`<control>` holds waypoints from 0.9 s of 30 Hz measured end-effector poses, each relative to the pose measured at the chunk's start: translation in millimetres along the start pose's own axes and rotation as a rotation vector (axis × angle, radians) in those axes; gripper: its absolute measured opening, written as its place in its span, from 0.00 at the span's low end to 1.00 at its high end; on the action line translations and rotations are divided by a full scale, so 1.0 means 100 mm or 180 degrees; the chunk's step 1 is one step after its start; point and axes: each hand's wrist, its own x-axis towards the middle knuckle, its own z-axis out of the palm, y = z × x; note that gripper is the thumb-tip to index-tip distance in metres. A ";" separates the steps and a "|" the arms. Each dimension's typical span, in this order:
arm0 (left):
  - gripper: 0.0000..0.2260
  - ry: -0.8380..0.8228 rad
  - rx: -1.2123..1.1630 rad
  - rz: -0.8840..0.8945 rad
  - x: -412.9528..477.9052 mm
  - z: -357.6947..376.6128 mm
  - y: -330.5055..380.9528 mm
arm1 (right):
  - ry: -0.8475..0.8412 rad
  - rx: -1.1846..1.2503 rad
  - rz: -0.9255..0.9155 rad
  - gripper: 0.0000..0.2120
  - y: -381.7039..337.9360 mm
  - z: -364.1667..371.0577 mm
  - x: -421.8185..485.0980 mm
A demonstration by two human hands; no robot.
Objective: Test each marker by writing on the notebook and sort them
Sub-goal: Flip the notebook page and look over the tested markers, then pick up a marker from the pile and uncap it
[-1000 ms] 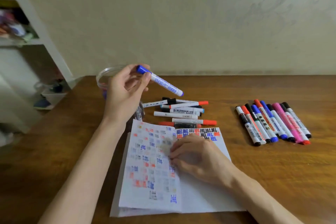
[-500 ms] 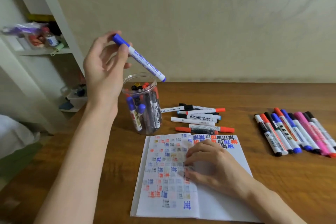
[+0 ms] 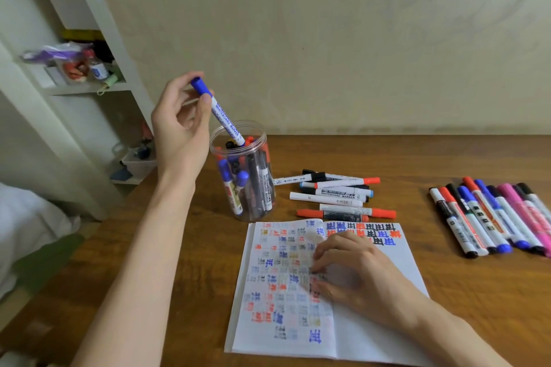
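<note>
While the left hand (image 3: 182,125) is pinching a blue marker (image 3: 222,116) near its capped top between thumb and fingertips, the marker is slanting down so that its lower end is sitting at the mouth of a clear jar (image 3: 263,140) – a jar already standing full of markers at the table's (image 3: 447,158) left side. The right hand (image 3: 357,274) is resting on the open notebook (image 3: 387,328), fingers loosely bent, fingertips pressing the page, gripping nothing. Loose markers (image 3: 337,194) are lying just behind the notebook – a neat row of markers (image 3: 489,217) is lying to the right.
</note>
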 end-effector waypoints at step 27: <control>0.12 0.0180 0.0666 0.0604 -0.12 -0.13 -0.15 | -0.0051 0.0094 0.0028 0.11 0.00 -0.03 -0.01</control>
